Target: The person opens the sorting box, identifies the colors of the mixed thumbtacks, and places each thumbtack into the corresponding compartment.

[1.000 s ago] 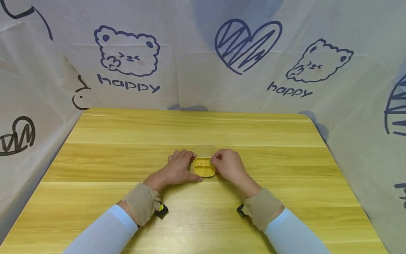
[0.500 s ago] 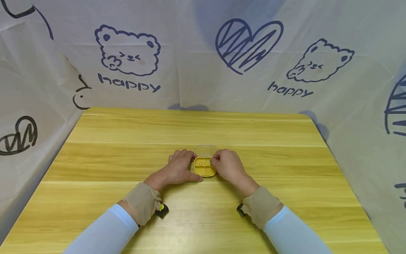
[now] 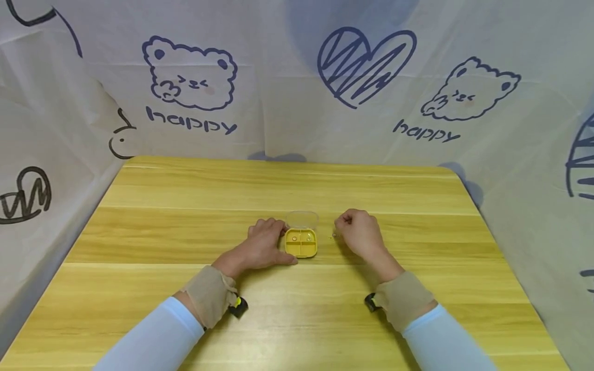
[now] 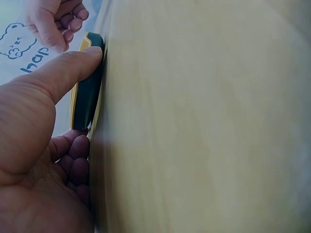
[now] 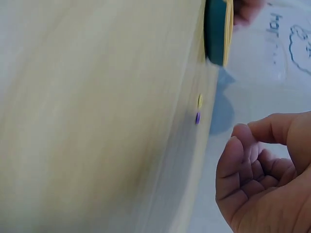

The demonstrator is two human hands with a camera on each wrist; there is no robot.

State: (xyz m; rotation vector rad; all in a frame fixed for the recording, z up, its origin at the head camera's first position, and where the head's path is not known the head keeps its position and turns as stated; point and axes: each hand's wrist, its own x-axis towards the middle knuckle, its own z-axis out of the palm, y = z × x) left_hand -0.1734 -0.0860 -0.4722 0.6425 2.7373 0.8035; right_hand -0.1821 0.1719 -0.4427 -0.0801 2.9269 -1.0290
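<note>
A yellow pill box [image 3: 301, 250] with divided compartments lies on the table, its clear lid [image 3: 302, 219] raised at the back. One small round piece [image 3: 294, 238] sits in the back left compartment, another [image 3: 309, 238] in the back right. My left hand [image 3: 265, 245] grips the box from the left, thumb at its front edge; the left wrist view shows its dark green side [image 4: 87, 97] under the thumb. To the right, my right hand [image 3: 362, 233] hovers with curled fingers, thumb tip close against the index finger and nothing visible between. Beside it lie a tiny yellow piece [image 5: 199, 101] and a purple piece [image 5: 198, 118].
The wood-grain table [image 3: 185, 185] extends on all sides of the box. Behind it hangs a white cloth [image 3: 278, 103] with drawn bears and a heart. Each wrist carries a wrapped band [image 3: 206, 296] with a small dark device.
My right hand has withdrawn from the back right compartment and moved right, towards the tiny loose pieces. A small piece now shows in that compartment. The left hand has kept its hold on the box.
</note>
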